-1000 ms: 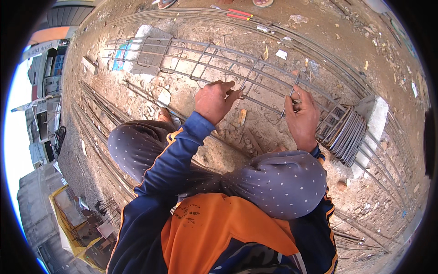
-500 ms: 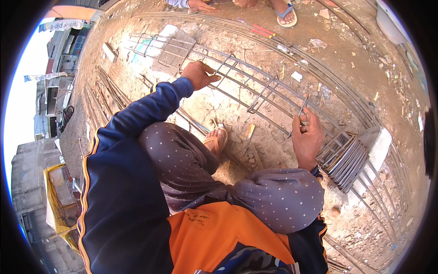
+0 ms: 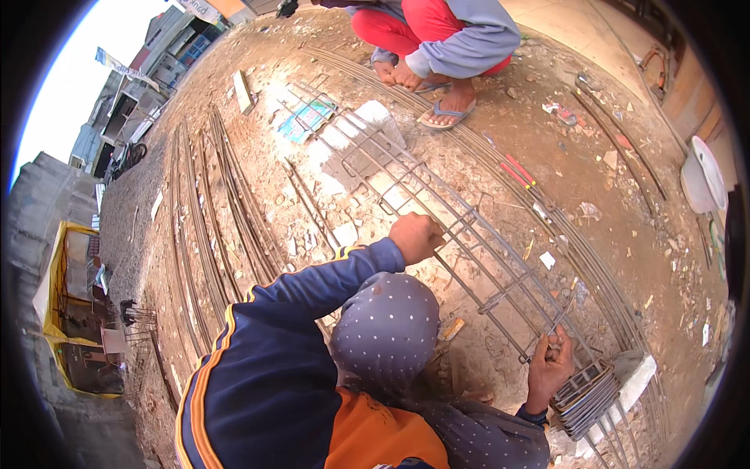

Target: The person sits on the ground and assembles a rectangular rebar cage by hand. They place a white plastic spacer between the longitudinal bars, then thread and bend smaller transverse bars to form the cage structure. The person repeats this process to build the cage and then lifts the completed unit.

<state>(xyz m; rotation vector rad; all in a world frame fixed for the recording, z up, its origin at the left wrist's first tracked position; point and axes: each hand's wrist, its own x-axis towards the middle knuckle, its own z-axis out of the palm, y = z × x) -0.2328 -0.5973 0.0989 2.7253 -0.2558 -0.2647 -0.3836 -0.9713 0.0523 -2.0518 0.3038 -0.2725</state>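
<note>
A long steel rebar cage [image 3: 491, 302] slants from upper left to lower right, its lengthwise bars crossed by square stirrups. My left hand [image 3: 418, 237] is closed on the cage's near side, beside a cross stirrup; its fingertips are partly hidden. Farther right, my right hand [image 3: 551, 366] pinches a stirrup between thumb and fingers where it crosses the bars. Just past that hand, a tight stack of stirrups [image 3: 586, 405] surrounds the bars at the cage's right end.
A pale block [image 3: 375, 125] lies under the cage's far part, another [image 3: 637, 383] by the stack. Loose rebar [image 3: 226, 195] lies at left. Red-handled pliers [image 3: 517, 170] rest beyond the cage. A co-worker [image 3: 453, 47] squats at the far side. A white basin [image 3: 703, 176] stands at right.
The view has swung, so the co-worker and more of the left ground now show. My left hand has closed from a looser, spread grip. My right hand stays near the stacked stirrups.
</note>
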